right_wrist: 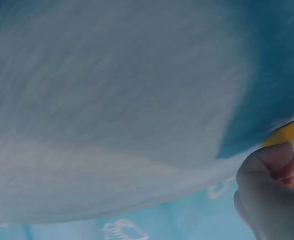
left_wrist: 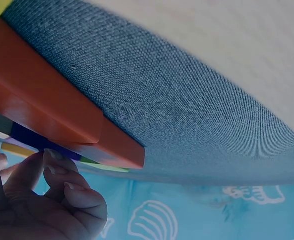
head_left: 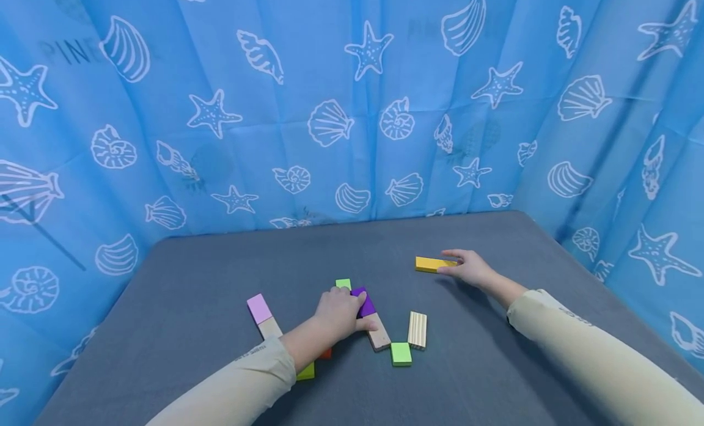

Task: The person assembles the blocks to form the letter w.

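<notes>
My right hand [head_left: 472, 268] pinches one end of a yellow block [head_left: 431, 264] between thumb and fingers, towards the back right of the table; the right wrist view shows the yellow block [right_wrist: 290, 133] at the fingertips. Over the middle row of blocks, my left hand [head_left: 337, 313] has its curled fingers and thumb at a purple block [head_left: 364, 305]. A plain wooden block [head_left: 379, 335] continues from the purple one, with the thumb overlapping it. Behind the left knuckles shows a light green block [head_left: 343, 283]. Orange blocks [left_wrist: 41, 85] lie beside the left hand, mostly hidden in the head view.
A second light green block [head_left: 401, 354] and a striped wooden block [head_left: 417, 330] lie right of the row. On the left, a pink block [head_left: 259, 308] meets a wooden block [head_left: 270, 328]; a yellow-green block [head_left: 306, 371] shows beneath the sleeve. A blue curtain [head_left: 330, 126] hangs behind the grey table [head_left: 209, 279].
</notes>
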Demonstrator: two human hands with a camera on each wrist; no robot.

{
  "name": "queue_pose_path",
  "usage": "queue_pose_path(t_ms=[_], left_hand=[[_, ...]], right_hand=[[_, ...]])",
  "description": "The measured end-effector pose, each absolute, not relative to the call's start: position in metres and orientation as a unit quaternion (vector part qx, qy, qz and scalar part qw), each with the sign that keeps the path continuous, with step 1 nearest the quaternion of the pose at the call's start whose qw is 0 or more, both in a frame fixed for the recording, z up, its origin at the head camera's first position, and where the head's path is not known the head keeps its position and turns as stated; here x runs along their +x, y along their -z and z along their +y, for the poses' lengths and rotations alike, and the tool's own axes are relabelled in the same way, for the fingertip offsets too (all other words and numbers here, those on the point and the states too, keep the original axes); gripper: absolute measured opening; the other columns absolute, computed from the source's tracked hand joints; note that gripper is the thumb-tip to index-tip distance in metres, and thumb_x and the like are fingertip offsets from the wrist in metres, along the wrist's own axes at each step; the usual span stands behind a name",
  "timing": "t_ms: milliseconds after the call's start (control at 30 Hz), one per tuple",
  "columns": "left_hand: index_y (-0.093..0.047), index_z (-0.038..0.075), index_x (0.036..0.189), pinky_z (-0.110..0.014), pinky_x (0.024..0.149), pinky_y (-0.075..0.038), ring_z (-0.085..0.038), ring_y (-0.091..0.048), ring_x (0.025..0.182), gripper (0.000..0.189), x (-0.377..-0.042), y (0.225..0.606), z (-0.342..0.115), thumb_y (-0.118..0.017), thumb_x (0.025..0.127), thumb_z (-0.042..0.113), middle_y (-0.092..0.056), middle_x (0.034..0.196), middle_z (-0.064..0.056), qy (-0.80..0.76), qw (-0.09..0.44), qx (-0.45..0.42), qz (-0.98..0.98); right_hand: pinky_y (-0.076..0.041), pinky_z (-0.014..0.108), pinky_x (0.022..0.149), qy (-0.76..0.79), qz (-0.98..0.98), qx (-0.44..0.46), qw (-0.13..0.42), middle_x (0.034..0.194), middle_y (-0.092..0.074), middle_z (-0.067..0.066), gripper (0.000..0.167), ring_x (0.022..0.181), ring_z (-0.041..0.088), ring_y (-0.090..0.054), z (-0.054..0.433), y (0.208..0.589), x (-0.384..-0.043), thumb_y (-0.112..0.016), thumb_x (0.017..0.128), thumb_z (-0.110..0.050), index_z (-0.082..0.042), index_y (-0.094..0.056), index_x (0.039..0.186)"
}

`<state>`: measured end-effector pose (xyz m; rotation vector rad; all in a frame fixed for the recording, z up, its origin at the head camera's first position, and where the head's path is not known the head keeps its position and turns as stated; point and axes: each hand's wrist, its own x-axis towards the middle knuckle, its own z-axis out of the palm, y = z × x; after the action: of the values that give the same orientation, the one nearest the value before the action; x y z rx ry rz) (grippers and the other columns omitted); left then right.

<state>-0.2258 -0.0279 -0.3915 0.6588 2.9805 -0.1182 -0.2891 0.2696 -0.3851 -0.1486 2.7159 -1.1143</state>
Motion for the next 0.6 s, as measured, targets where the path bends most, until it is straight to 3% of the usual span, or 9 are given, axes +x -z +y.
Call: queue_pose_path(t_ms=[100,267,433,600], left_hand=[[-0.055,0.021,0.140,-0.040,0.086,-0.049,-0.027,-0.056,0.102,0.071,-0.225,0.391,-0.027,-0.059,0.084,0.066,-0.061,0.126,-0.013,0.042,0.043,0.216,0.975],[-0.055,0.021,0.141,-0.040,0.087,-0.049,-0.027,-0.056,0.103,0.071,-0.224,0.389,-0.027,-0.058,0.085,0.065,-0.061,0.126,-0.013,0.040,0.045,0.220,0.974],[-0.055,0.021,0.140,-0.040,0.087,-0.049,-0.027,-0.056,0.102,0.070,-0.222,0.388,-0.027,-0.059,0.085,0.064,-0.061,0.125,-0.013,0.038,0.043,0.220,0.974],[-0.055,0.021,0.140,-0.040,0.087,-0.048,-0.027,-0.056,0.102,0.070,-0.223,0.387,-0.027,-0.060,0.085,0.064,-0.061,0.125,-0.013,0.039,0.046,0.215,0.975]], right_hand=[[-0.035,0.058,0.101,0.346,0.929,-0.045,0.121,0.146,-0.027,0.038,0.066,0.130,0.054,-0.032,0.280,0.387,-0.296,-0.064,0.096,-0.026,0.011,-0.036,0.143],[-0.036,0.059,0.099,0.317,0.937,-0.050,0.136,0.140,-0.034,0.039,0.064,0.125,0.052,-0.036,0.289,0.387,-0.300,-0.069,0.092,-0.025,0.014,-0.043,0.137],[-0.045,0.045,0.082,0.341,0.930,-0.070,0.113,0.119,-0.052,0.031,0.050,0.098,0.035,-0.052,0.295,0.393,-0.305,-0.076,0.085,-0.025,0.009,-0.060,0.119],[-0.050,0.034,0.069,0.408,0.903,-0.055,0.121,0.104,-0.061,0.019,0.044,0.084,0.021,-0.059,0.289,0.387,-0.304,-0.071,0.090,-0.020,0.010,-0.056,0.118]])
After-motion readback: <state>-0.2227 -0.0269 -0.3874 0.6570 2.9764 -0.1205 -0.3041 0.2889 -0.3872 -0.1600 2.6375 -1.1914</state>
